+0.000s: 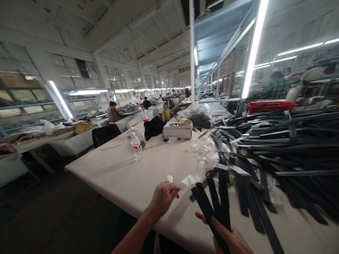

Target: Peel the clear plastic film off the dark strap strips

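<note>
My right hand, at the bottom edge, grips a fanned bunch of black straps that stick up from it. My left hand hovers over the near edge of the white table, its fingers pinched on a small white label next to a bit of clear plastic wrap. A large heap of black straps covers the right half of the table, with crumpled clear wrappers along its left side.
A plastic water bottle stands mid-table. Farther back lie a white box, a black bag and a red crate. Other people sit at benches left and right. Dark floor lies left of the table.
</note>
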Demonstrator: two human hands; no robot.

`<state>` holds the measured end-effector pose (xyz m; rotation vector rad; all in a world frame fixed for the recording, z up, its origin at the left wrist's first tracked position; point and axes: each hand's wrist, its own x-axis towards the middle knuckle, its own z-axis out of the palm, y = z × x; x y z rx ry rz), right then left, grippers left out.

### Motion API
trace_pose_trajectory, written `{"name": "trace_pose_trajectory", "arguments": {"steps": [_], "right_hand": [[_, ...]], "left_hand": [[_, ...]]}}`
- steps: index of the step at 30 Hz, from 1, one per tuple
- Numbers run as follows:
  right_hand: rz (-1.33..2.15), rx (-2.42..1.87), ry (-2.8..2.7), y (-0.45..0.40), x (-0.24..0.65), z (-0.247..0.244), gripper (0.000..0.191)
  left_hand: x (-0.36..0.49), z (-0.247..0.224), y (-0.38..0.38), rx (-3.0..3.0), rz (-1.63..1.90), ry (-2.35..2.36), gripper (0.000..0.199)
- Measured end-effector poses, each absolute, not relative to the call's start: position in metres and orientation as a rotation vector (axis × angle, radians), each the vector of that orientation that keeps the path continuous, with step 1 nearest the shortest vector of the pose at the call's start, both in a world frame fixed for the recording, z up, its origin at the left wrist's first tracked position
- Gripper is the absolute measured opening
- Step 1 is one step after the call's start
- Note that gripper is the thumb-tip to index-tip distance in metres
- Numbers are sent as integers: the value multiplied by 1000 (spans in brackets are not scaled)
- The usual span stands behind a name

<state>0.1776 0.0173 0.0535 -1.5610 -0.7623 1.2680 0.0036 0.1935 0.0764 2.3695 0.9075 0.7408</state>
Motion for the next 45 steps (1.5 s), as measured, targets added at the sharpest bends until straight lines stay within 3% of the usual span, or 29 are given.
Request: {"name": "trace_pose_trajectory", "arguments": {"steps": [8, 12, 20, 29, 31, 37, 40, 45], "right_hand": [[1238, -1378, -679, 99, 158, 60, 71], [1137, -1382, -672, 126, 163, 67, 62], [993, -1344, -627, 163, 186, 101, 57], [986, -1334, -541, 160, 206, 103, 64], [987, -1333, -553, 153, 207, 104, 64], [978, -1347, -620, 146, 197, 111, 68], [940, -1346, -630, 143, 198, 112, 63], [892, -1345, -648, 132, 207, 117, 60]], "left_hand": [[-10, 76, 196, 2231, 490, 736, 45], [-13, 76, 210, 2123, 534, 760, 26], [-26, 55, 231, 1966, 443, 798, 22], [-52, 76, 323, 2092, 672, 1474, 21], [-53, 90, 330, 2128, 750, 1533, 35], [-16, 104, 270, 2208, 675, 1003, 41], [1, 88, 230, 1971, 490, 659, 33], [-5, 68, 193, 1522, 511, 585, 36]]}}
